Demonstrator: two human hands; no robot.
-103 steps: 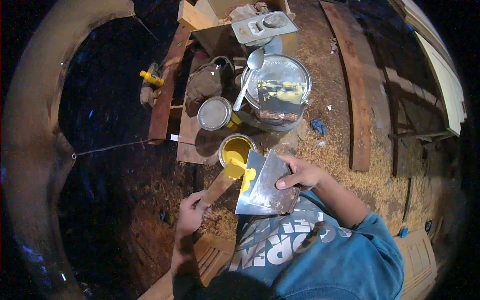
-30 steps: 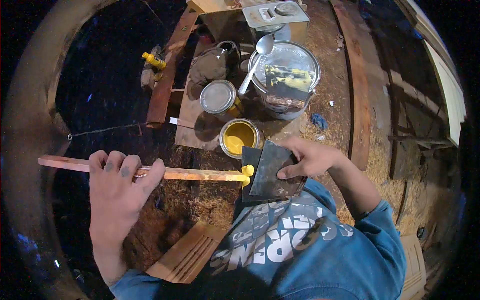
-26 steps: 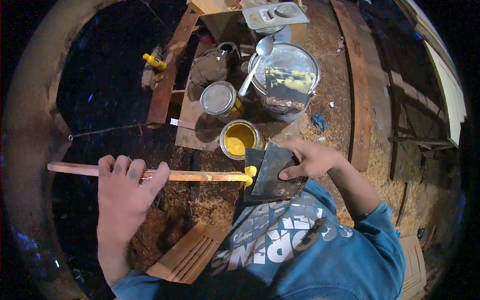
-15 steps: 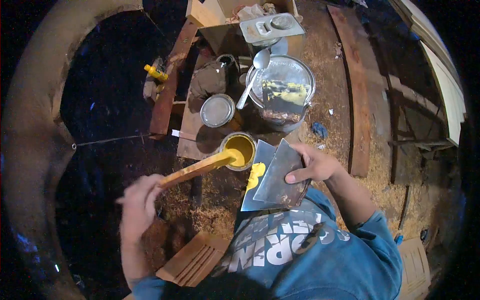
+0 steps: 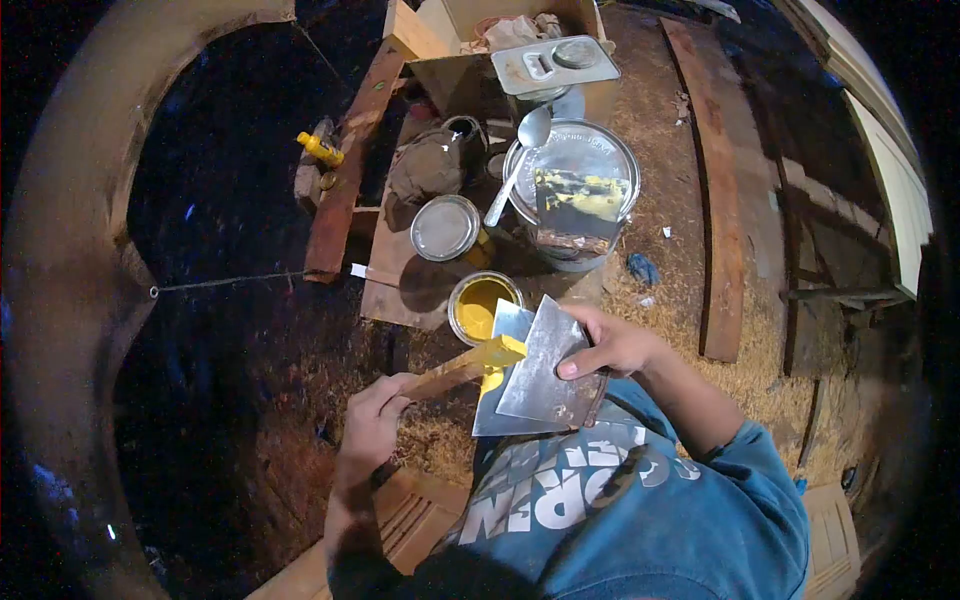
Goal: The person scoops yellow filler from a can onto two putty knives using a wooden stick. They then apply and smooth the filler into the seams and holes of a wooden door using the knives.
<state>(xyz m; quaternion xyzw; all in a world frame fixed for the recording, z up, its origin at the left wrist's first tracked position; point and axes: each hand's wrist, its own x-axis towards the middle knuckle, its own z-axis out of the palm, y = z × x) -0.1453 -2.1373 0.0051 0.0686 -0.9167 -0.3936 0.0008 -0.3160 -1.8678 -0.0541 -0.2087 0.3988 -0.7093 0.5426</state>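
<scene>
My left hand (image 5: 372, 420) is closed round the lower end of a wooden stick (image 5: 440, 376). Yellow paste coats the stick's far end, which lies against the metal scraper plates. In my right hand (image 5: 622, 346) are two flat plates, overlapping like a fan: a grey plate (image 5: 545, 365) on top, and a bluish plate (image 5: 490, 418) under it with yellow paste on its left part. My thumb presses on the upper plate. Just beyond the plates stands an open can (image 5: 478, 307) of yellow paste.
A closed can (image 5: 445, 228) stands behind the open one. On a large round tin (image 5: 620, 160) lie a spoon (image 5: 534, 128) and a paste-smeared plate (image 5: 580, 205). Farther back are a rectangular tin (image 5: 556, 64) and a box (image 5: 440, 25). A long plank (image 5: 712, 200) lies at the right.
My left hand has moved right, bringing the stick's coated end out of the open can and onto the plates. The plates have shifted slightly left and down in view.
</scene>
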